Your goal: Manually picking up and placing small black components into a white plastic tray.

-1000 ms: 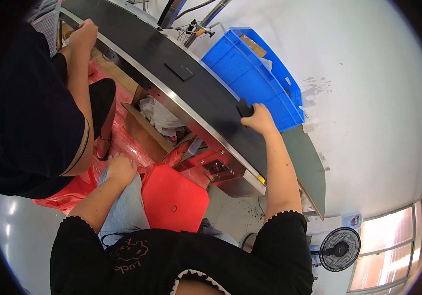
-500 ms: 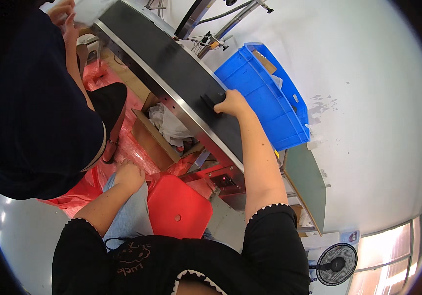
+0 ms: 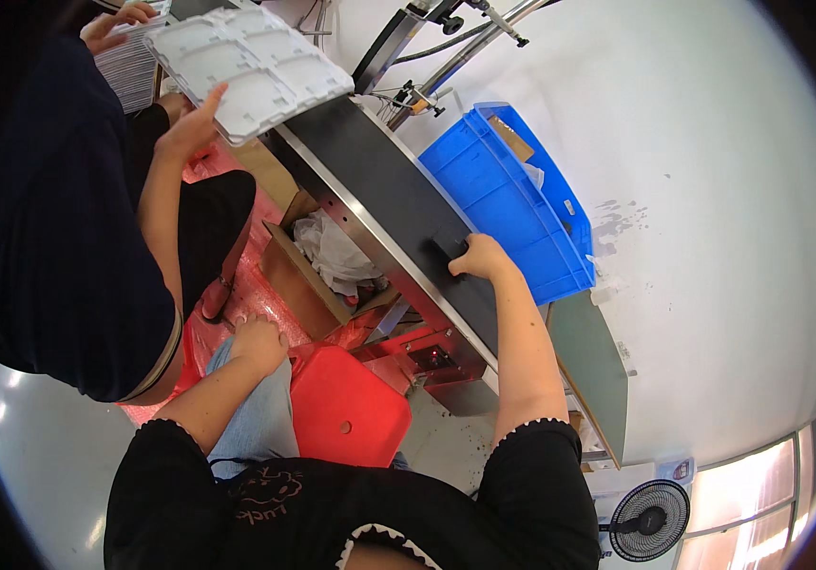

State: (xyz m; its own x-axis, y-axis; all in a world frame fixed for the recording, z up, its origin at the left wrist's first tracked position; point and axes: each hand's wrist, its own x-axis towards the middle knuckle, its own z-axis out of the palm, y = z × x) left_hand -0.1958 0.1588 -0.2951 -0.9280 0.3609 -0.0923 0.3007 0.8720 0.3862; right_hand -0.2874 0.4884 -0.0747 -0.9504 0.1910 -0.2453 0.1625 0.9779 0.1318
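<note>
Right of centre, our nearer right hand pinches a dark piece at the belt, extending leftward, long axis unclear; our left hand lies loosely spread on denim.

A black fan stands near a bright window, a red stool near an open cardboard box.

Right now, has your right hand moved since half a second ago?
Yes: against the blue crate, the right hand moved toward the picture's lower right.
</note>
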